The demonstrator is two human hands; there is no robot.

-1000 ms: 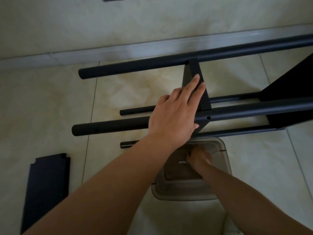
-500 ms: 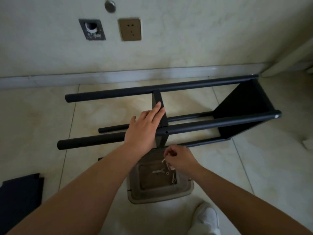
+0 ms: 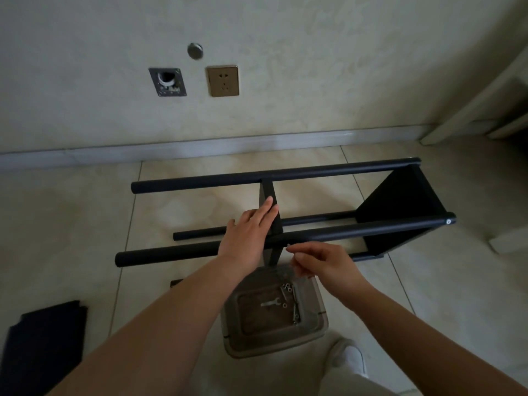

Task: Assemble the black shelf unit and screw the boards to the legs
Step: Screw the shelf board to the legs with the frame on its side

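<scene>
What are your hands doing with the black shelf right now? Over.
Left hand flat on middle board, steadying it. Right hand pinching small screw at near leg. Parts tray below; nothing blocking.

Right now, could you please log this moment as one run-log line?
left hand: flat on black middle board | right hand: pinching small silver screw by near black leg

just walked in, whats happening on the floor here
A person is assembling a black shelf unit lying on its side. The left hand rests flat on the middle board, steadying it, while the right hand pinches a small screw by the near leg. More hardware sits in the plastic tray.
</scene>
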